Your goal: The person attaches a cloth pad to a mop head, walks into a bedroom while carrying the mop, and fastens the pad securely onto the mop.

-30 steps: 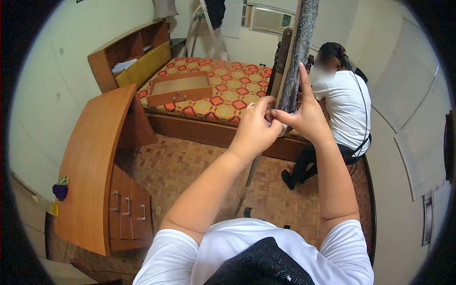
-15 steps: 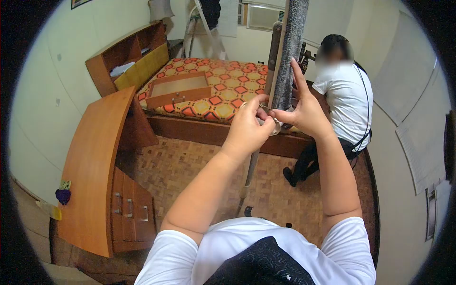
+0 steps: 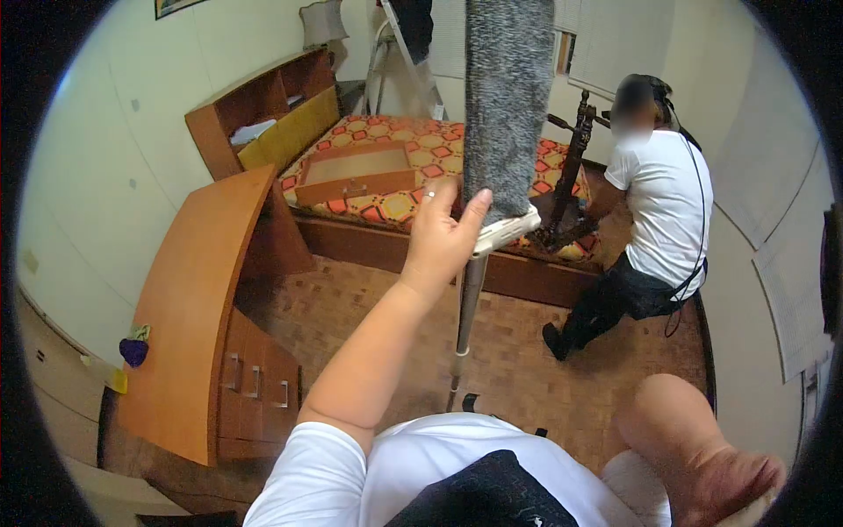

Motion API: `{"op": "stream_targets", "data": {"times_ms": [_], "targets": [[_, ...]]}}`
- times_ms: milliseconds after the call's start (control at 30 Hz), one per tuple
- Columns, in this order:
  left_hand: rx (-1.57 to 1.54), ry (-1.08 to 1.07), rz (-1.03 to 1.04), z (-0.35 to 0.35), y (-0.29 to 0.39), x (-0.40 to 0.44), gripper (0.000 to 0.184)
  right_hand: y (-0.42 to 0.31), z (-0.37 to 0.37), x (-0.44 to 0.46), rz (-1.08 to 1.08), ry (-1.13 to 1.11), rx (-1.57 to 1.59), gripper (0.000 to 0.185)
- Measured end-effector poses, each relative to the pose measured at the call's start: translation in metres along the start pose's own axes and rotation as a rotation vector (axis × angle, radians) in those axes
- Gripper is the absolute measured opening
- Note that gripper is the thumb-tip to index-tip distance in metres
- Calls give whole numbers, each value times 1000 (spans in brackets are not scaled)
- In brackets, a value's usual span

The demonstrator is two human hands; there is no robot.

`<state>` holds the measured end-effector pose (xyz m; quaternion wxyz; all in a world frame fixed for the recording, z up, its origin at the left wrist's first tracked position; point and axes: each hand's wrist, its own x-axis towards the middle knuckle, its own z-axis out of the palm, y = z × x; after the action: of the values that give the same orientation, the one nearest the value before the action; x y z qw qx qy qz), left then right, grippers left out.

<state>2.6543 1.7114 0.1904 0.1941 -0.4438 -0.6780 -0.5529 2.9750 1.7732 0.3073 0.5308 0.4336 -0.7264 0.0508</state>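
A flat mop stands upright before me, its grey fabric pad [image 3: 507, 97] raised broad side towards me. A white plastic edge [image 3: 509, 232] shows at the pad's lower end, and a metal pole [image 3: 470, 307] runs down to the floor. My left hand [image 3: 439, 233] grips the lower left side of the mop head, thumb on the pad, some fingers hidden behind it. Down at the lower right, away from the mop, is my right hand [image 3: 733, 483]. It is blurred and bent back towards my body, so its fingers do not show clearly.
A person [image 3: 663, 202] in a white shirt bends over a dark carved wooden piece [image 3: 571, 167] at the right. A bed [image 3: 439, 136] bears a loose drawer [image 3: 356, 174]. A wooden desk [image 3: 189, 307] stands left, a stepladder [image 3: 413, 66] behind.
My right hand has let go of the mop and swung down to the lower right. The pad has turned its broad face towards me, and my left hand has shifted onto its side.
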Motion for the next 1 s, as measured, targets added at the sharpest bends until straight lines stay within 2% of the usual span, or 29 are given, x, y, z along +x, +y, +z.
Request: {"op": "stream_targets", "data": {"times_ms": [33, 133, 200, 267, 433, 533, 567, 667, 733, 767, 800, 833, 1000], "targets": [[1, -10, -53, 1, -5, 0, 27, -4, -5, 3, -26, -45, 8, 51], [-419, 34, -154, 8, -13, 0, 28, -12, -18, 4, -63, -137, 56, 45], [-480, 16, -134, 7, -18, 0, 31, -20, -26, -3, -58, -177, 110, 42], [-474, 30, -91, 1, -16, 1, 32, -48, -20, -20, 7, 94, -126, 37], [-532, -48, -121, 1, -2, 2, 39, -32, -22, -33, -26, 106, -98, 35], [-490, -48, -101, -1, -9, 2, 42, -22, -16, -41, 17, 245, -85, 33], [-449, -83, -157, -5, -6, 2, 42, -15, -12, -45, 43, 319, -71, 33], [-596, -94, -243, -8, -17, -2, 40, 37, 21, -62, 347, 760, 44, 32], [-588, -137, -278, -15, -10, -2, 39, 91, 58, -72, 722, 906, 265, 31], [-601, -143, -284, -16, -8, 0, 38, 117, 80, -76, 909, 830, 344, 31], [-611, -152, -292, -16, -6, 1, 38, 141, 97, -83, 1101, 372, 185, 35], [-634, -172, -301, -18, -1, 2, 38, 153, 120, -96, 1103, 212, 133, 41], [-657, -184, -271, -26, 14, -6, 40, 154, 149, -115, 1300, 61, 210, 29]]}}
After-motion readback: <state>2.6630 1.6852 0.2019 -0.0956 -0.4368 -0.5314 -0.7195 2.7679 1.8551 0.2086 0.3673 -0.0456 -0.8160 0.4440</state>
